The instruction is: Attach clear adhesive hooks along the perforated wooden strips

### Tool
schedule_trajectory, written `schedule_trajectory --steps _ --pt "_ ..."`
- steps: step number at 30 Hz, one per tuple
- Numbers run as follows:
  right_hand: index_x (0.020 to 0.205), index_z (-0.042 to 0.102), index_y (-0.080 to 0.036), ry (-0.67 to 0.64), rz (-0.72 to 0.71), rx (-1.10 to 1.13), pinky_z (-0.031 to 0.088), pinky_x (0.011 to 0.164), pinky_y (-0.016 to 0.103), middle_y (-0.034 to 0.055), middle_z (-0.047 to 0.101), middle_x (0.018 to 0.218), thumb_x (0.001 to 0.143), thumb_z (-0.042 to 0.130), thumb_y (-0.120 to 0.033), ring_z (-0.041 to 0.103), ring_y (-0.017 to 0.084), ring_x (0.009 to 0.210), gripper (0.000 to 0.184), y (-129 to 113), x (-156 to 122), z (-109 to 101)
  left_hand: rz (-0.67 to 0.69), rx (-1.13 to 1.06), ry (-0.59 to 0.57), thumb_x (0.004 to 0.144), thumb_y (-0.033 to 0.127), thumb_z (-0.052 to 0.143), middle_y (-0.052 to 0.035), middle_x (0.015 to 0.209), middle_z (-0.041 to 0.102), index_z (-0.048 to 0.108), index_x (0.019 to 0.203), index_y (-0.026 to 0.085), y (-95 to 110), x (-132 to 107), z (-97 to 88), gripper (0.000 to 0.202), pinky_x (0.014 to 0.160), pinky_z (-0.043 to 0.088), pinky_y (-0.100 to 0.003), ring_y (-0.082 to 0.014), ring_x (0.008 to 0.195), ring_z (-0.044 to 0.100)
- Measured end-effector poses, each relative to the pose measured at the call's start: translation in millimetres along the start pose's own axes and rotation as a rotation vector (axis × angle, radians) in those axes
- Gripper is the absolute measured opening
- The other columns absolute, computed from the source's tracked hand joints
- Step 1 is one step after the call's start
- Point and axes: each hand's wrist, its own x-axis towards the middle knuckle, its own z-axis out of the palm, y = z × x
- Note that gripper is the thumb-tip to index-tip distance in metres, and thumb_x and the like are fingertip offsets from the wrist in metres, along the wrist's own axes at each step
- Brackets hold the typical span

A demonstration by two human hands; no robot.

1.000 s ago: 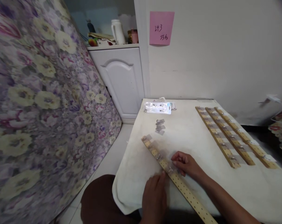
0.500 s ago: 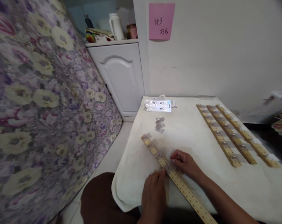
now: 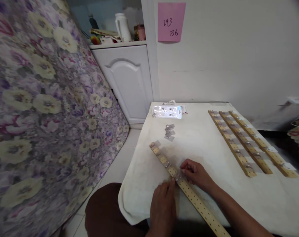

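Perforated strip (image 3: 194, 199) is laid aslant on the cloth (image 3: 189, 138) in the head view; one hook (image 3: 177, 178) has been shifted slightly, suggesting adjustment. Beside it, the left hand (image 3: 163, 202) is extended, the right hand (image 3: 195, 172) curled; whether either is clamped on anything cannot be told.

The surface (image 3: 201, 135) is plain cream. On it, the perforated strip (image 3: 192, 197) is pale yellow, dotted with dark holes, while the small hooks (image 3: 167, 128) look silvery. At the surface's right side, three strips (image 3: 253, 149) show deeper yellow. Left of the surface, a curtain (image 3: 48, 103) bears cream, pink and purple flowers on greyish lilac. Behind the surface, the note (image 3: 171, 16) is pink with dark writing.
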Motion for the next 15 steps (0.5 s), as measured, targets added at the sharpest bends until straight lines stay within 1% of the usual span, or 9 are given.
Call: schedule_trajectory --steps 5,8,15 --pt "0.077 0.054 -0.019 0.0 0.0 0.004 0.031 0.037 0.018 -0.0082 0.047 0.054 0.079 0.054 -0.021 0.041 0.005 0.038 0.003 -0.8 0.7 0.3 -0.008 0.014 0.016 0.075 -0.002 0.04 -0.0077 0.102 0.06 0.045 0.131 0.019 0.2 -0.2 1.0 0.06 0.079 0.048 -0.035 -0.0199 0.091 0.053" --pt "0.077 0.054 -0.019 -0.004 -0.001 0.012 0.031 0.037 0.018 -0.0084 0.047 0.053 0.079 0.053 -0.022 0.04 0.005 0.037 0.003 0.8 1.5 0.5 0.003 0.011 0.007 0.075 -0.002 0.039 -0.0078 0.101 0.06 0.044 0.132 0.019 0.2 -0.2 0.1 0.06 0.077 0.048 -0.035 -0.02 0.089 0.053" --pt "0.077 0.055 -0.019 -0.003 0.009 0.008 0.031 0.037 0.017 -0.0082 0.047 0.055 0.078 0.054 -0.021 0.04 0.005 0.039 0.003 -2.1 1.2 0.5 0.037 0.016 0.036 0.077 -0.001 0.038 -0.0092 0.1 0.059 0.043 0.132 0.016 -0.9 -0.6 2.0 0.058 0.078 0.049 -0.036 -0.0207 0.089 0.053"
